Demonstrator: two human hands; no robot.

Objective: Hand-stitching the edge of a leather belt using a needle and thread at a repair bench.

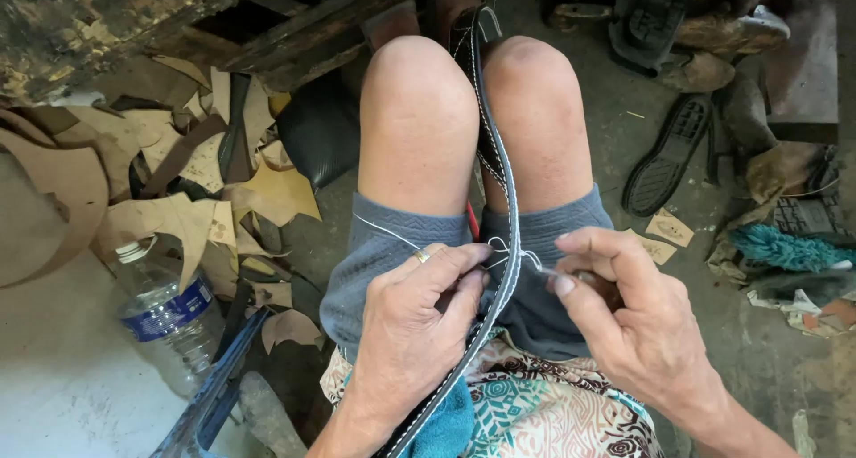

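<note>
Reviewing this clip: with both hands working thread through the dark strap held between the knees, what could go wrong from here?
1. The right hand grips a small tool whose tip sits close to the left hand fingertips at the strap edge; a slip could likely prick them.
2. The loose white thread loops at the stitch point and may tangle or knot.
3. The strap is only clamped between bare knees; it might shift mid-stitch.

strap (496,146) between knees, over lap | bottle (165,311) left of legs | shoe sole (666,155) right
</note>
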